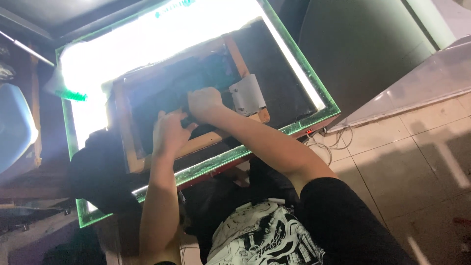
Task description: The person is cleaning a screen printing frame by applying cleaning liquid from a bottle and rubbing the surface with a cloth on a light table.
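Head view, looking down: both of my hands are on a wooden frame (128, 147) with a dark screen stretched inside it, lying on a bright, lit glass table (122, 44) edged in green. My right hand (203, 104) sits over the near part of the dark screen, fingers curled down and closed on something dark beneath them; I cannot tell what it is. My left hand (168, 133) is just beside it, touching it at the thumb side, fingers bent and pressed onto the frame's near rail, also against that dark thing. Whether the left hand grips it or only rests on it, I cannot tell.

Just to the right of my right hand a pale grey sheet (248, 94) lies across the frame's right rail. A black cloth (98, 167) is heaped at the near left corner of the table. Cables (328, 142) trail off the table's right corner onto the tiled floor (407, 162). A blue seat (14, 125) shows at the far left.
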